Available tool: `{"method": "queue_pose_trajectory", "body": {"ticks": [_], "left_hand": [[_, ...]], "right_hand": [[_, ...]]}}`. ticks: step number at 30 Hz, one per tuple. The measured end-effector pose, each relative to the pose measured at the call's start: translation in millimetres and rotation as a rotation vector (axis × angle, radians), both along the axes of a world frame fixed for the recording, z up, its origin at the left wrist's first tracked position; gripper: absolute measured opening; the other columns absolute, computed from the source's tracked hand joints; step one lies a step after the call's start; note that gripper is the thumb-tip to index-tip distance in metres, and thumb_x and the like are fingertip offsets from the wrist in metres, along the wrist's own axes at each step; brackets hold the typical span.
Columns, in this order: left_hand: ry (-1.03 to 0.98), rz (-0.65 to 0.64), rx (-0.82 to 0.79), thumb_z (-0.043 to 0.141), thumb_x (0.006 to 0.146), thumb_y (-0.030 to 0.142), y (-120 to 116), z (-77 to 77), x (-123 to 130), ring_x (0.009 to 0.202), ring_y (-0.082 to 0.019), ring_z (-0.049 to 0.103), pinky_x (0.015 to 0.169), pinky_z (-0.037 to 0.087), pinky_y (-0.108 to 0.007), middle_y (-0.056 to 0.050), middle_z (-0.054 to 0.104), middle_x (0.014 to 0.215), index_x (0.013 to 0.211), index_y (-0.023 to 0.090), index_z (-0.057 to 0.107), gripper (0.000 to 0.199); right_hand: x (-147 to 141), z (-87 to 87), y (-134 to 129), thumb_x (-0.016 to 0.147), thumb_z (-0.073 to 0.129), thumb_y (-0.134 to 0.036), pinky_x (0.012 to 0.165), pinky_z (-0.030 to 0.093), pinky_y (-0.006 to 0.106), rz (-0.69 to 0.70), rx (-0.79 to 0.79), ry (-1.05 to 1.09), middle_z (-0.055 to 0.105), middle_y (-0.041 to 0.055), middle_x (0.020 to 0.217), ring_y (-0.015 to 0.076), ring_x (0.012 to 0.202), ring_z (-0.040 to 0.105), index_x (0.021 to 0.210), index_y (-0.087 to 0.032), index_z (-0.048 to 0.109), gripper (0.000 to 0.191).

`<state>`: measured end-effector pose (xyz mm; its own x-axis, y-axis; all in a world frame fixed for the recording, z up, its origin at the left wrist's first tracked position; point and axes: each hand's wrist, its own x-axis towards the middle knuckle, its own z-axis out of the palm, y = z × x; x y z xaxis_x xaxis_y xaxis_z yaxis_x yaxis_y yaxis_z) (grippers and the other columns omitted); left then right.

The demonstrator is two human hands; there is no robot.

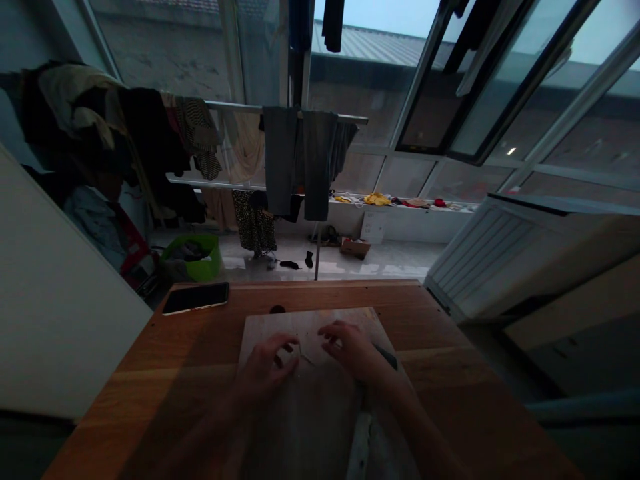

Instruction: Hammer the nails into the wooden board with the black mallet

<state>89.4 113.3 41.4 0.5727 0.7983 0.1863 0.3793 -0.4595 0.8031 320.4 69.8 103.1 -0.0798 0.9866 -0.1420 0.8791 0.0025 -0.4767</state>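
Both of my hands are over a pale board [320, 400] that lies on the wooden table. My left hand [267, 363] has its fingers curved and apart, with nothing seen gripped. Beside its fingertips a thin, light strand [307, 359] lies on the board; whether the fingers touch it is unclear. Facing it, my right hand [347, 343] is also curved, thumb and fingers apart, with nothing visible between them. A dark object [387, 356] shows just right of my right wrist. Closer to me is a long whitish object [359, 447] on the board.
On the wooden table [195, 353], a phone [196, 299] lies at the far left corner and a small dark round thing [277, 309] sits behind the board. Beyond stand a clothes rack [240, 107], a green basket [207, 259] and a cardboard box [355, 249].
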Motion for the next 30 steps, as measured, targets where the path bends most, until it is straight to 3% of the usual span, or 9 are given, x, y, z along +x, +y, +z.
{"method": "queue_pose_trajectory", "body": {"ticks": [4, 8, 14, 18, 20, 22, 24, 26, 30], "left_hand": [[0.092, 0.036, 0.138, 0.056, 0.094, 0.025, -26.8, -10.3, -34.4, 0.101, -0.019, 0.071, 0.092, 0.059, -0.034, -0.006, 0.071, 0.12, 0.124, 0.026, 0.065, 0.031], [0.223, 0.046, 0.314, 0.05, 0.097, 0.019, -59.0, -15.6, -63.6, 0.116, -0.019, 0.067, 0.1, 0.057, -0.033, -0.005, 0.068, 0.129, 0.126, 0.028, 0.063, 0.034], [0.368, 0.172, 0.75, 0.054, 0.097, 0.03, -92.6, -41.1, -94.8, 0.126, -0.024, 0.061, 0.103, 0.054, -0.036, -0.007, 0.065, 0.138, 0.128, 0.024, 0.065, 0.033], [0.472, 0.104, 0.926, 0.056, 0.097, 0.044, -106.0, -38.9, -102.3, 0.126, -0.025, 0.06, 0.108, 0.048, -0.037, -0.006, 0.07, 0.132, 0.134, 0.022, 0.064, 0.044], [0.504, 0.108, 0.93, 0.057, 0.095, 0.051, -108.8, -32.8, -101.3, 0.127, -0.027, 0.059, 0.114, 0.043, -0.041, -0.006, 0.072, 0.127, 0.136, 0.022, 0.063, 0.05], [0.507, 0.139, 0.906, 0.057, 0.095, 0.054, -109.4, -28.3, -98.2, 0.13, -0.03, 0.057, 0.12, 0.033, -0.049, -0.007, 0.073, 0.123, 0.134, 0.022, 0.063, 0.051], [0.499, 0.162, 0.873, 0.057, 0.095, 0.052, -109.4, -27.3, -94.7, 0.131, -0.031, 0.056, 0.124, 0.024, -0.055, -0.007, 0.074, 0.12, 0.133, 0.022, 0.064, 0.049], [0.486, 0.195, 0.844, 0.056, 0.097, 0.05, -110.3, -28.9, -94.0, 0.129, -0.031, 0.056, 0.124, 0.021, -0.058, -0.007, 0.075, 0.118, 0.132, 0.023, 0.064, 0.044], [0.486, 0.247, 0.836, 0.057, 0.097, 0.046, -114.9, -32.4, -113.6, 0.125, -0.03, 0.06, 0.122, 0.023, -0.059, -0.005, 0.076, 0.115, 0.127, 0.028, 0.068, 0.037]], "right_hand": [[12.1, -0.6, 4.3, 0.095, 0.056, -0.018, 0.097, 0.047, 0.032, -0.091, -0.008, -0.146, 0.07, 0.0152, 0.118, 0.024, 0.112, 0.066, 0.117, -0.012, 0.071, 0.027], [1.3, -14.9, 14.8, 0.091, 0.066, -0.019, 0.093, 0.051, 0.04, -0.094, -0.088, -0.229, 0.073, 0.0109, 0.107, 0.0233, 0.102, 0.068, 0.104, -0.011, 0.071, 0.016], [-20.4, -16.9, 11.9, 0.088, 0.065, -0.02, 0.075, 0.051, 0.026, -0.086, -0.005, -0.099, 0.073, 0.0019, 0.082, 0.0159, 0.08, 0.069, 0.089, -0.018, 0.07, 0.006], [6.6, -21.4, -33.6, 0.098, 0.045, -0.033, 0.086, 0.051, 0.03, -0.225, 0.195, -0.031, 0.072, 0.0073, 0.102, 0.0183, 0.094, 0.069, 0.105, -0.021, 0.066, 0.026], [32.3, -36.8, -69.7, 0.099, 0.037, -0.04, 0.09, 0.052, 0.041, -0.379, 0.295, -0.046, 0.069, 0.015, 0.112, 0.0255, 0.101, 0.068, 0.103, -0.02, 0.065, 0.035], [57.7, -57.9, -107.5, 0.093, 0.046, -0.048, 0.083, 0.053, 0.048, -0.542, 0.52, -0.115, 0.071, 0.0136, 0.103, 0.0306, 0.093, 0.068, 0.097, -0.026, 0.067, 0.03], [76.1, -78.3, -140.3, 0.087, 0.055, -0.049, 0.085, 0.053, 0.051, -0.497, 0.509, -0.111, 0.073, 0.0129, 0.105, 0.0346, 0.102, 0.068, 0.097, -0.032, 0.071, 0.025], [85.2, -93.5, -163.1, 0.084, 0.056, -0.053, 0.083, 0.056, 0.053, -0.471, 0.498, -0.096, 0.075, 0.0133, 0.1, 0.0362, 0.098, 0.07, 0.097, -0.031, 0.074, 0.031], [78.1, -108.0, -178.1, 0.088, 0.053, -0.057, 0.082, 0.061, 0.049, -0.513, 0.368, 0.018, 0.079, 0.0118, 0.098, 0.0335, 0.092, 0.074, 0.106, -0.03, 0.076, 0.039]]}}
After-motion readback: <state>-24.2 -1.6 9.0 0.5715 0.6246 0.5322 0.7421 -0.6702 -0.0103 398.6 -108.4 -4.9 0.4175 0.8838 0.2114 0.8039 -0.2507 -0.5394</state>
